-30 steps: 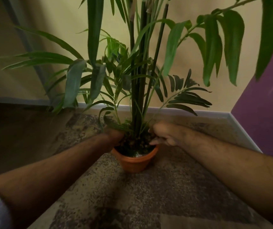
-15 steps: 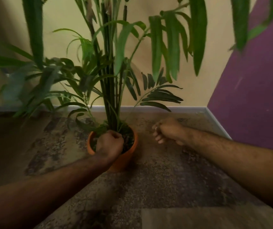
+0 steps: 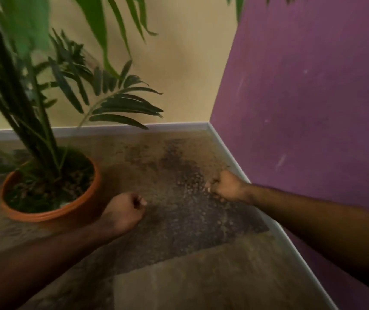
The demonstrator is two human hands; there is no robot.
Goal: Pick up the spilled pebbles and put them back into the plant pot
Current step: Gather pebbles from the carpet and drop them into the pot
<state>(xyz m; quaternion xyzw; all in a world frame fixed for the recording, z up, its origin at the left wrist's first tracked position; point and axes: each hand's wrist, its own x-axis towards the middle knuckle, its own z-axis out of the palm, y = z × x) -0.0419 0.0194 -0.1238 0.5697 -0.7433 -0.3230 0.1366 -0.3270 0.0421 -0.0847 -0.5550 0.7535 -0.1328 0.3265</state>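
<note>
An orange plant pot (image 3: 51,214) with a tall green palm stands on the floor at the left. Small spilled pebbles (image 3: 190,183) lie scattered on the dark mottled floor patch to its right, near the purple wall. My right hand (image 3: 227,186) is down on the floor at the right edge of that scatter, its fingers curled round pebbles. My left hand (image 3: 124,211) hovers just right of the pot's rim as a closed fist, with nothing visible in it. The image is motion-blurred.
A purple wall (image 3: 302,108) and its grey skirting board (image 3: 235,162) run close behind my right hand. A beige wall closes the corner at the back. Palm fronds (image 3: 121,106) hang over the floor left of the pebbles.
The view has swung right. My left hand came off the pot and now sits beside it. My right hand moved right and down to the pebbles by the wall.
</note>
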